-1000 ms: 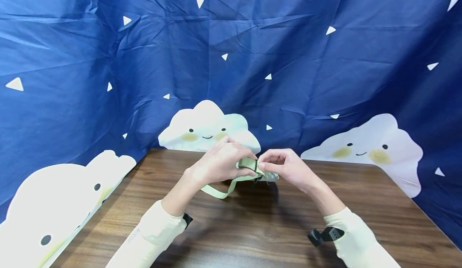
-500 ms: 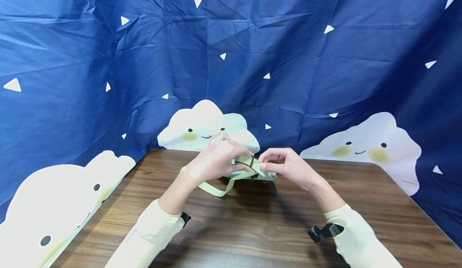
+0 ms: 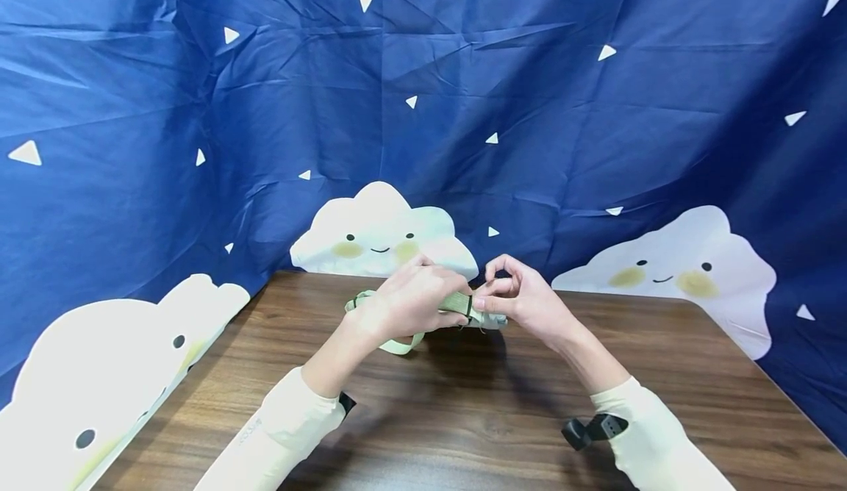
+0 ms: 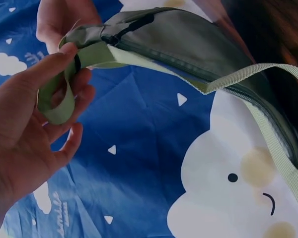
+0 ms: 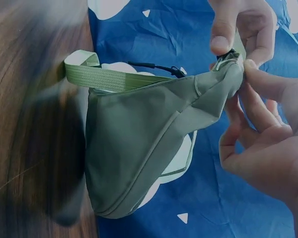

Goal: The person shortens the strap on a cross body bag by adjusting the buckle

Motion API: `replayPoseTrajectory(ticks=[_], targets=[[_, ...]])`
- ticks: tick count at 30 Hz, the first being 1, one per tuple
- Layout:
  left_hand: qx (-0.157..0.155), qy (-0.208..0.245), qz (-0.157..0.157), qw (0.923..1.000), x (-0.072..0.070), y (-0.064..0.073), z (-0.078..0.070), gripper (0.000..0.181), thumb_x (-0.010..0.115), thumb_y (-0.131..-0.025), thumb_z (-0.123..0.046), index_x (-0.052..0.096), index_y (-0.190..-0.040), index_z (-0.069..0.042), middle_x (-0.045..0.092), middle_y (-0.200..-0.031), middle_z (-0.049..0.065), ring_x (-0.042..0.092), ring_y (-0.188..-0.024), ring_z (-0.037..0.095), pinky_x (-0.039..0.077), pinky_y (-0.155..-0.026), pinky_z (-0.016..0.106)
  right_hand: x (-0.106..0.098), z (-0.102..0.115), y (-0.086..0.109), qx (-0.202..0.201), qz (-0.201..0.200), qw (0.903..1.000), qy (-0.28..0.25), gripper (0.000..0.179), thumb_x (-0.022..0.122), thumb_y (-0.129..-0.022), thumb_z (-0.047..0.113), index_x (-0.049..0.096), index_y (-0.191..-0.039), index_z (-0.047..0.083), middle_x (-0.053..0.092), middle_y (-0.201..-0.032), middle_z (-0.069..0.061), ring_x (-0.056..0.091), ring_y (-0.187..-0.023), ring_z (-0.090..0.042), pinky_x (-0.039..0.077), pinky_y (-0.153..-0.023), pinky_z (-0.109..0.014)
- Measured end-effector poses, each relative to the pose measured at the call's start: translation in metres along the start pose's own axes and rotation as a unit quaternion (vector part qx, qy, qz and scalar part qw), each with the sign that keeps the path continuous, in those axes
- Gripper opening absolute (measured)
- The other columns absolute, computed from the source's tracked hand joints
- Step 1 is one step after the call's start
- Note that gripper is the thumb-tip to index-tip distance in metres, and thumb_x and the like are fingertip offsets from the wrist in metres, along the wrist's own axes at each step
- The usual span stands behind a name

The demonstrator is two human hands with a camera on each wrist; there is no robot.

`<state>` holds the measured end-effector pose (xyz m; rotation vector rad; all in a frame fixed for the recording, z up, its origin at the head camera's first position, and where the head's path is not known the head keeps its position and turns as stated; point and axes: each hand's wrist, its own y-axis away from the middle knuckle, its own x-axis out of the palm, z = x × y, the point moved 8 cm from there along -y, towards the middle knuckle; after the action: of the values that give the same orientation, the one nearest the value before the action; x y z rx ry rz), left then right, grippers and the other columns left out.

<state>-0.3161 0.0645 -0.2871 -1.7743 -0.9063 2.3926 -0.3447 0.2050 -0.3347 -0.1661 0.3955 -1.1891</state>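
Note:
A grey-green waist bag (image 5: 134, 139) with a dark zip and a pale green webbing strap (image 5: 107, 78) is held up at its narrow end above the table. My left hand (image 3: 417, 296) pinches a folded loop of the strap (image 4: 63, 106) by a black slider (image 4: 77, 62). Close by on the right, my right hand (image 3: 526, 300) pinches the bag's tapered end between thumb and fingers, as the right wrist view shows. A dark zip pull (image 4: 134, 27) lies near that end. In the head view my left hand hides most of the bag.
A brown wooden table (image 3: 450, 417) lies under both hands. Behind it hangs a blue cloth (image 3: 516, 109) with white clouds and triangles. Black wrist cameras (image 3: 595, 430) sit at the sleeves.
The slider and the strap by my left fingertips have turned slightly. The hanging strap loop has drawn up, and a strap part now shows left of my left hand. My right index finger has lifted.

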Motion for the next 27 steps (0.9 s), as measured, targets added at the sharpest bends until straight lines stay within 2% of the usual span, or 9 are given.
replayPoseTrajectory(ticks=[2,4,10,15,18,21,24,27], targets=[[0.002,-0.001,0.002,1.0000,0.002,-0.001,-0.001,0.028,0.084,-0.085,-0.037,0.072,-0.106,-0.021,0.069,-0.093,-0.014,0.061,-0.092,0.002,0.040,-0.091,0.032,-0.001,0.000,0.000,0.005,-0.012,0.9999,-0.012,0.042,0.082,-0.085,0.002,0.044,-0.103,0.002,0.074,-0.096,-0.020,0.069,-0.086,-0.024,0.050,-0.067,-0.027],[0.005,0.004,-0.002,1.0000,0.002,-0.001,0.000,0.028,0.085,-0.085,-0.036,0.073,-0.106,-0.021,0.069,-0.092,-0.014,0.062,-0.090,0.002,0.040,-0.090,0.031,-0.001,0.000,0.000,0.001,-0.015,0.9998,-0.009,0.041,0.082,-0.085,0.002,0.044,-0.101,0.001,0.074,-0.095,-0.019,0.068,-0.087,-0.024,0.050,-0.067,-0.027],[0.009,0.014,-0.018,0.9997,-0.003,0.001,0.005,0.029,0.086,-0.084,-0.036,0.076,-0.106,-0.020,0.072,-0.093,-0.015,0.063,-0.085,0.001,0.039,-0.087,0.031,-0.002,-0.004,-0.001,-0.015,0.009,0.9995,0.026,0.026,0.079,-0.090,0.010,0.059,-0.103,0.002,0.072,-0.092,-0.015,0.062,-0.081,-0.019,0.047,-0.066,-0.030],[0.006,0.004,-0.019,0.9998,-0.004,0.005,0.009,0.028,0.086,-0.084,-0.037,0.076,-0.105,-0.021,0.072,-0.092,-0.016,0.064,-0.084,0.000,0.039,-0.085,0.031,-0.001,-0.012,-0.001,-0.024,0.039,0.9976,0.052,0.024,0.079,-0.091,0.012,0.066,-0.109,0.005,0.070,-0.101,-0.016,0.065,-0.090,-0.026,0.052,-0.075,-0.032],[0.002,-0.002,-0.032,0.9995,-0.008,0.007,0.012,0.025,0.085,-0.084,-0.039,0.077,-0.101,-0.022,0.070,-0.086,-0.017,0.060,-0.076,-0.001,0.040,-0.082,0.032,-0.001,-0.014,-0.002,-0.042,0.041,0.9932,0.101,0.028,0.082,-0.088,0.012,0.068,-0.111,0.010,0.069,-0.104,-0.011,0.064,-0.094,-0.030,0.051,-0.075,-0.031],[-0.002,-0.004,-0.043,0.9991,-0.013,0.007,0.016,0.023,0.086,-0.084,-0.039,0.077,-0.098,-0.023,0.068,-0.081,-0.018,0.055,-0.069,-0.001,0.040,-0.077,0.031,-0.002,-0.013,-0.003,-0.072,0.021,0.9858,0.151,0.029,0.085,-0.084,0.012,0.069,-0.109,0.014,0.069,-0.104,-0.004,0.062,-0.093,-0.031,0.048,-0.072,-0.031],[-0.008,0.002,-0.040,0.9992,-0.015,0.006,0.018,0.021,0.086,-0.083,-0.039,0.077,-0.095,-0.024,0.066,-0.079,-0.020,0.050,-0.065,0.000,0.038,-0.070,0.029,-0.001,-0.005,-0.003,-0.093,-0.006,0.9784,0.184,0.029,0.087,-0.082,0.009,0.071,-0.106,0.014,0.069,-0.100,-0.003,0.060,-0.085,-0.028,0.045,-0.070,-0.031],[-0.013,0.006,-0.030,0.9995,-0.015,0.007,0.019,0.020,0.086,-0.084,-0.039,0.076,-0.095,-0.025,0.065,-0.080,-0.022,0.047,-0.064,0.000,0.036,-0.067,0.029,0.007,0.014,0.003,-0.111,-0.023,0.9702,0.214,0.028,0.087,-0.081,0.005,0.071,-0.103,0.010,0.068,-0.095,-0.007,0.054,-0.073,-0.022,0.041,-0.064,-0.028]])
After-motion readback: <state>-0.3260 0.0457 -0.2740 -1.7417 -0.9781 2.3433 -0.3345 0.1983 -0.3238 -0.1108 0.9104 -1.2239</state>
